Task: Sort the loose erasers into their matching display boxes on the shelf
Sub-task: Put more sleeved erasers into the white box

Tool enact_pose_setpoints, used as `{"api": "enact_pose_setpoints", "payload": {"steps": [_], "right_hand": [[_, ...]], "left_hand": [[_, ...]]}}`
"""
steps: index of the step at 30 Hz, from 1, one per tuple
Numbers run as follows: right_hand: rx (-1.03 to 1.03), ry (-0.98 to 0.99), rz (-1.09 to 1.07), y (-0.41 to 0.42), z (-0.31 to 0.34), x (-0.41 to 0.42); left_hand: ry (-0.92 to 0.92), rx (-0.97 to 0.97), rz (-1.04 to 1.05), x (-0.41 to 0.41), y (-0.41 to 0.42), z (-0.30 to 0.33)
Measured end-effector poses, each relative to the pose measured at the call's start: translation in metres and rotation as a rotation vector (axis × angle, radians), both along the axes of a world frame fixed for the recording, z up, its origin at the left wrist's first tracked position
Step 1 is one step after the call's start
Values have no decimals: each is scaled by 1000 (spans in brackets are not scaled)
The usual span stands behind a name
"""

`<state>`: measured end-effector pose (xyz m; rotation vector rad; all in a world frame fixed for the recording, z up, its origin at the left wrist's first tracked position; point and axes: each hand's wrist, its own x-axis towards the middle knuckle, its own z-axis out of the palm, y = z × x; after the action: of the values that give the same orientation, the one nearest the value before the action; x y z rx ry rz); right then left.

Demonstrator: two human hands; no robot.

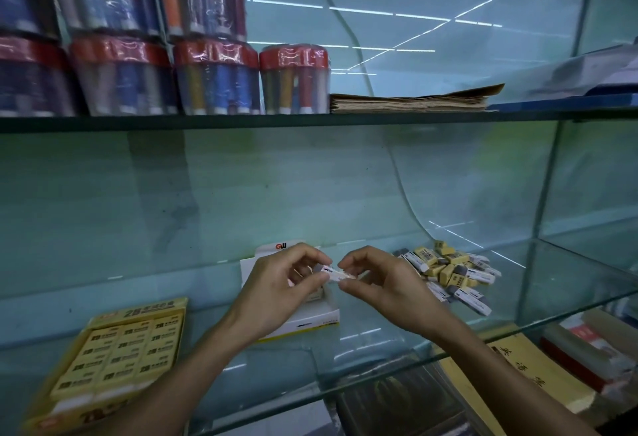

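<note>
A: What are the hands doing?

B: Both pinch one eraser (336, 274), white-sleeved with a grey end, held level over the white box (303, 323). The left hand (276, 292) has thumb and fingers curled round its grey end; the right hand (383, 287) nips the other end between thumb and forefinger.

A: And the box?

B: It stands open on the glass shelf (569, 283), lid flap up, directly beneath and behind the hands. How full it is cannot be told.

A: Where is the loose stock?

B: A pile (452, 271) of yellow and white-grey erasers lies on the same shelf, just right of the right hand. A yellow box (114, 363), filled in rows, sits at the left, well apart from the pile.

A: Above?

B: Wrapped red-lidded tubs (214, 76) and a stack of brown paper (411, 101) line the upper shelf.
</note>
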<state>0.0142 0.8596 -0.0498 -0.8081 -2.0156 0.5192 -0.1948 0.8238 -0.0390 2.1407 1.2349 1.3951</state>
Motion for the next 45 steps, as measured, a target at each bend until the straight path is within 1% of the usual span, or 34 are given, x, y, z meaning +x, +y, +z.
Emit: {"api": "enact_pose_setpoints", "payload": {"steps": [3,4,6,11,13,15,18,22,25,30,33,37,40,45], "right_hand": [[264,-91,-47,2,-3,-4],[326,-122,-55,2,-4,-5],[370,-132,-55,2,-5,-5],[331,-126,-21,1,-4,-12],[315,-135,-11,2,-2,-16],[256,-162,-15,6,0,-20],[162,-286,-22,18,4,-27],[110,-542,0,31,11,-42],[99,-704,-32,37,14,-57],[104,-827,-124,44,11,-72],[113,-817,-142,48,6,-75],[82,-772,-98,47,7,-67],[48,-638,-89,46,8,-47],[69,-478,-228,42,-1,12]], "left_hand": [[160,222,19,-3,-6,0],[184,252,20,-4,-8,0],[195,265,28,-6,-8,-2],[158,264,63,-9,-9,-2],[140,228,75,-12,-10,-2],[103,181,102,-17,-12,0],[-38,151,163,-28,-14,4],[-184,83,213,-41,-18,8],[-227,49,224,-48,-22,8],[-238,44,235,-57,-29,8],[-217,57,245,-60,-32,9],[-217,55,231,-58,-29,7],[-225,56,198,-52,-23,5],[-201,37,131,-32,-11,-1]]}}
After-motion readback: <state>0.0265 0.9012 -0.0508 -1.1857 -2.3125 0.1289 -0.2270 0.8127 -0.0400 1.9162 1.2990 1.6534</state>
